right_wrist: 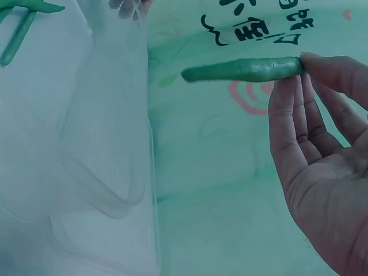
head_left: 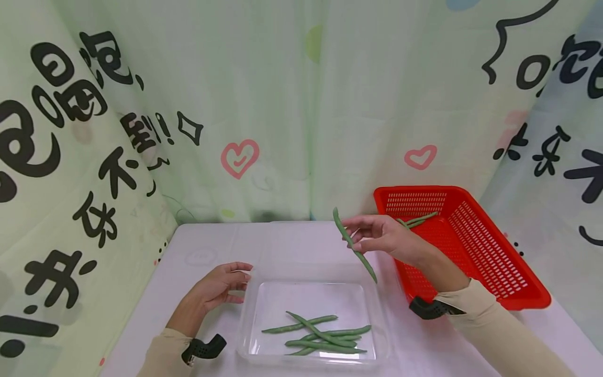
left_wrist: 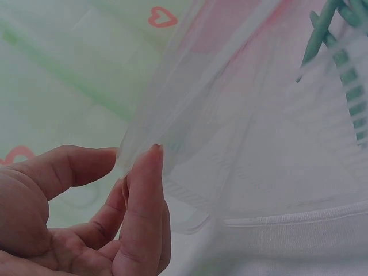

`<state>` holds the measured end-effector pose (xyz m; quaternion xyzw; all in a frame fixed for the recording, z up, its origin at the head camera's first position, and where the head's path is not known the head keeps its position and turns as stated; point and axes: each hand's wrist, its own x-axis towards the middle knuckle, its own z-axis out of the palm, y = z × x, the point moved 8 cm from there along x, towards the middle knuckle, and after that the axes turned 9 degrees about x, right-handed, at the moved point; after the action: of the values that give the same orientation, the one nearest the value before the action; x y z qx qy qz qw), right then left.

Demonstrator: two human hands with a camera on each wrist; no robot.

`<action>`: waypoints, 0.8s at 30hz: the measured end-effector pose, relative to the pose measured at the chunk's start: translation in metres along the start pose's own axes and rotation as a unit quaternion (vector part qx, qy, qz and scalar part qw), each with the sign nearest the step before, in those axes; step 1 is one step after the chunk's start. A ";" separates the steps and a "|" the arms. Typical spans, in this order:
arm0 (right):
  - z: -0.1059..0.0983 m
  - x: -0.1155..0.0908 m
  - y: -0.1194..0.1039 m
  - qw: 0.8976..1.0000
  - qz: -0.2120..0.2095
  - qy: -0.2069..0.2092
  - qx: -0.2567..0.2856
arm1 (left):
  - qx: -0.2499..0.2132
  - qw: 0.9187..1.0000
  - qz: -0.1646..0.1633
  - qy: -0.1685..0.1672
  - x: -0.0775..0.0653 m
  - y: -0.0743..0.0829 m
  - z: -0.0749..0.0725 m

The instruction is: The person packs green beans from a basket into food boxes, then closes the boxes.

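My right hand [head_left: 377, 233] pinches a green bean [head_left: 363, 256] between thumb and fingers, above the table at the far right corner of a clear plastic container [head_left: 247, 324]. In the right wrist view the bean [right_wrist: 241, 70] sticks out sideways from the fingertips. My left hand [head_left: 223, 285] is at the container's far left corner. In the left wrist view its thumb and fingers [left_wrist: 144, 207] come together at the thin clear rim. Several green beans [head_left: 325, 335] lie crossed in the near half of the container.
A red plastic basket [head_left: 499, 262] with slotted sides stands tilted to the right, partly behind my right forearm. A few green beans [head_left: 419, 219] lie at its far left end. A white cloth covers the table [head_left: 207, 241]; a printed curtain [head_left: 282, 104] hangs behind and at both sides.
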<state>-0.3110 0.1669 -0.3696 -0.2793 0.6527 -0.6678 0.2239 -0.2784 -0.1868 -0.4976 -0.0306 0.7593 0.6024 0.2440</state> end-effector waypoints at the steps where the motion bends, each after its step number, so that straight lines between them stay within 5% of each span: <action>1: 0.003 0.000 0.000 1.000 -0.001 -0.009 -0.003 | -0.001 1.000 0.000 -0.001 0.000 0.000 0.000; 24: 0.071 0.003 0.018 0.984 0.034 -0.156 -0.084 | -0.003 1.000 0.008 -0.007 -0.004 0.004 0.002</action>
<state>-0.2673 0.1113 -0.3874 -0.3758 0.6726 -0.5506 0.3213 -0.2756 -0.1846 -0.4933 -0.0212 0.7559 0.6071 0.2441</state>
